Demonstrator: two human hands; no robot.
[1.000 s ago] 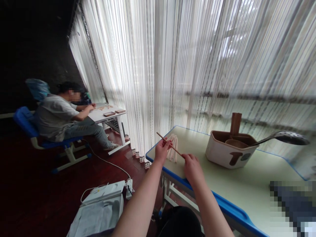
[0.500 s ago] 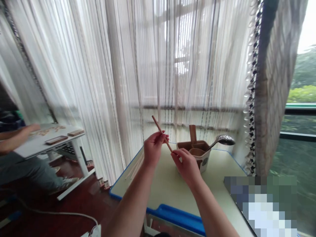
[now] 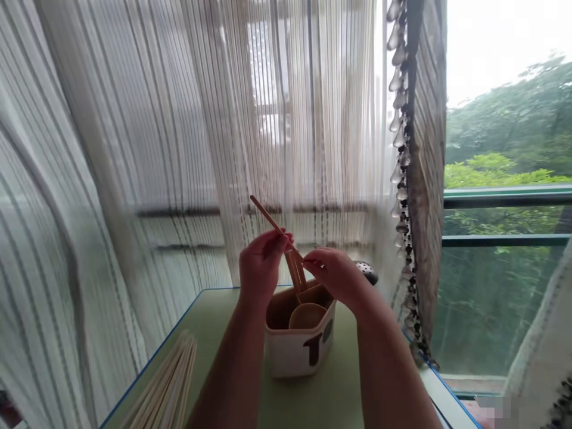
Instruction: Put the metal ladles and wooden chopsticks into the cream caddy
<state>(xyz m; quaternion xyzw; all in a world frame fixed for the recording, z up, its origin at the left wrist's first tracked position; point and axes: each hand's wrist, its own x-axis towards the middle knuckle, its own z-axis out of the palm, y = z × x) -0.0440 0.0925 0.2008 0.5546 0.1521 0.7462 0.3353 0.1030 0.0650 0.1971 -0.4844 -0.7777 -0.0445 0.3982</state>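
My left hand (image 3: 260,263) and my right hand (image 3: 333,272) both pinch one thin brown chopstick (image 3: 267,217), held slanted with its far end up to the left. The hands hover just above a white utensil caddy (image 3: 298,348) on the pale green table (image 3: 223,322). Inside the caddy stand a few brown wooden sticks (image 3: 295,269) and a round wooden scoop (image 3: 307,315). Behind my right hand peeks the perforated head of a metal ladle (image 3: 369,272).
A bundle of pale chopsticks (image 3: 167,387) lies at the table's near left edge. Sheer striped curtains hang close behind and to the left of the table. A darker curtain with a beaded trim (image 3: 402,179) hangs on the right, beside a window with a railing and trees.
The view has swung right, so the other person and their desk have left the picture. My hands carried the chopstick from the table's left end to above the caddy.
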